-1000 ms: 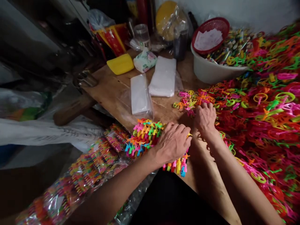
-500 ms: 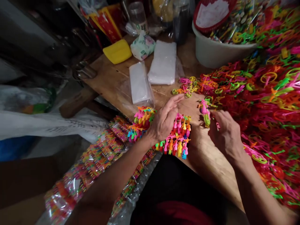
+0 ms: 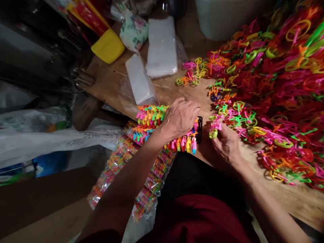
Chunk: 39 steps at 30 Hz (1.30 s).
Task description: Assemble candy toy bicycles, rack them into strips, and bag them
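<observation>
My left hand (image 3: 177, 118) lies palm down across tight rows of small colourful plastic toys (image 3: 149, 116), its fingers stretched over them. A black slotted edge (image 3: 199, 130) shows at the right end of these rows. In my right hand (image 3: 229, 143), thumb and fingers pinch a small pink plastic toy bike (image 3: 215, 126) with a yellow-green wheel, just right of the rows. Beyond that hand, loose toy pieces (image 3: 238, 114) in green, pink and yellow are scattered on the wooden table (image 3: 108, 81).
A big heap of plastic pieces (image 3: 278, 77) covers the right side. Behind stand a pale tub (image 3: 220, 20), white packets (image 3: 162, 47), a yellow object (image 3: 108, 45) and a floral bundle (image 3: 134, 32). Clear bags of toys (image 3: 149, 199) hang below the table's near edge.
My right hand has moved left from the heap towards the rows, carrying the toy bike. My left hand stays over the rows. The view has tilted down, and more loose pieces show.
</observation>
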Available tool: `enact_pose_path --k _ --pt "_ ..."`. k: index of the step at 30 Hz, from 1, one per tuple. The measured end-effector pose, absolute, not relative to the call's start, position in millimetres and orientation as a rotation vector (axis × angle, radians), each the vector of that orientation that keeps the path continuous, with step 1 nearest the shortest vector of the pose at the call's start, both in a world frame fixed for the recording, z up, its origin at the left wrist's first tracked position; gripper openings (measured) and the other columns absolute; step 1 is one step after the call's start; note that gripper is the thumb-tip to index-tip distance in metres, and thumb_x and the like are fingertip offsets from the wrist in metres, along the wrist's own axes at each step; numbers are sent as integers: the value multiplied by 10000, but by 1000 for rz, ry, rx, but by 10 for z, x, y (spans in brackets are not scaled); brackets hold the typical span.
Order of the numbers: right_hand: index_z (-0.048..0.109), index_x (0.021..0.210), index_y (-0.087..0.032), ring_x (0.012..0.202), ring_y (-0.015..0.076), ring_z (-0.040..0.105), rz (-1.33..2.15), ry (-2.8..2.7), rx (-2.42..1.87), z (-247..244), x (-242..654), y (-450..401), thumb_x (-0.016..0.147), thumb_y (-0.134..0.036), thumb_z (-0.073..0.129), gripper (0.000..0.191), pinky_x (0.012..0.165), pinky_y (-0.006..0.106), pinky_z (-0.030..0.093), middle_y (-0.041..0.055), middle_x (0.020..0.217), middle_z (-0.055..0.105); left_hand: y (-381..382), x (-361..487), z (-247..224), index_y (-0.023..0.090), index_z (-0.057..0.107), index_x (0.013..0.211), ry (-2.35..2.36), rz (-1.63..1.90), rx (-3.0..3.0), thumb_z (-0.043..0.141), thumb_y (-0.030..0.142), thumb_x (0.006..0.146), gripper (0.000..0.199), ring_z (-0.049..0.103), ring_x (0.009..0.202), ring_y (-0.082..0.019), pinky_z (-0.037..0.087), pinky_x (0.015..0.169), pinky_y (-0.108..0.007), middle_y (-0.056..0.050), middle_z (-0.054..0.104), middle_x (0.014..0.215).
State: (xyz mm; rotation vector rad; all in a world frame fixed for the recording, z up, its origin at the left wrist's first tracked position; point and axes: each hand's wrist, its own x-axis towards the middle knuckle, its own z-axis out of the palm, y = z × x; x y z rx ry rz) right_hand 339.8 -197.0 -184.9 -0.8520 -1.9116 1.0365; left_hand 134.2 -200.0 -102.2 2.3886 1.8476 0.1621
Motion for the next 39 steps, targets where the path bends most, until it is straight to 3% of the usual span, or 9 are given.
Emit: enact_pose_path --k 4,12,18,22,25,29,32,36,39 --pt "632 927 -212 803 194 630 1029 -1906 -768 -1859 3459 -2175 961 -209 531 107 759 326 492 49 850 667 -1996 1343 -1036 146 674 1165 1866 151 2382 291 251 1049 414 687 1036 -206 419 1062 -406 -82 748 1124" --pt "639 909 -205 746 186 577 1017 -2062 -709 -1894 3473 -2304 981 -229 443 210 691 310 474 47 775 642 -1993 1358 -1085 143 679 1161 1891 178 2378 288 266 1060 422 691 1022 -194 416 1060 -402 -74 753 1112" --pt "607 1207 -186 878 211 640 895 -2142 -677 -1978 3431 -2342 953 -132 413 324 754 337 522 110 1001 708 -1993 1346 -1092 144 687 1141 1884 194 2398 318 274 1054 401 698 1005 -204 434 1035 -405 -79 756 1104" --pt "552 1303 -191 993 240 646 930 -2174 -655 -2048 3423 -2378 945 -133 466 373 795 358 543 130 1124 691 -1983 1346 -1079 140 675 1195 1867 197 2367 321 254 1048 399 702 1034 -205 441 1052 -416 -83 754 1147" --pt "517 1345 -179 975 251 634 895 -2176 -652 -2056 3415 -2391 925 -115 492 426 821 376 549 135 1121 677 -2024 1360 -983 146 640 1291 1881 221 2322 335 253 1046 405 662 1197 -226 370 1163 -483 -92 719 1278" --pt "515 1330 -168 926 255 611 834 -2227 -691 -2046 3393 -2417 899 -64 474 446 813 381 541 119 1034 666 -2204 1436 -704 190 607 1366 1904 302 2335 441 270 994 415 432 1482 -291 145 1274 -613 -85 612 1461" --pt "507 1328 -179 960 259 609 849 -2206 -697 -2055 3380 -2435 915 -83 460 426 825 391 540 123 1063 661 -2348 1532 -544 195 603 1380 1643 218 2347 536 291 921 473 354 1528 -327 150 1272 -641 -91 563 1515" --pt "511 1304 -200 1078 277 600 903 -2184 -727 -2068 3369 -2441 946 -141 456 367 895 423 525 139 1170 641 -2399 1576 -603 207 662 1302 1408 150 2360 594 267 889 423 423 1487 -330 68 1266 -694 -78 706 1324" --pt "546 1238 -183 955 253 587 892 -2195 -749 -2039 3347 -2442 939 -125 445 321 812 382 504 116 1051 649 -2370 1502 -743 192 708 1167 1412 223 2397 611 294 898 303 555 1375 -297 74 1283 -667 -61 767 1146"
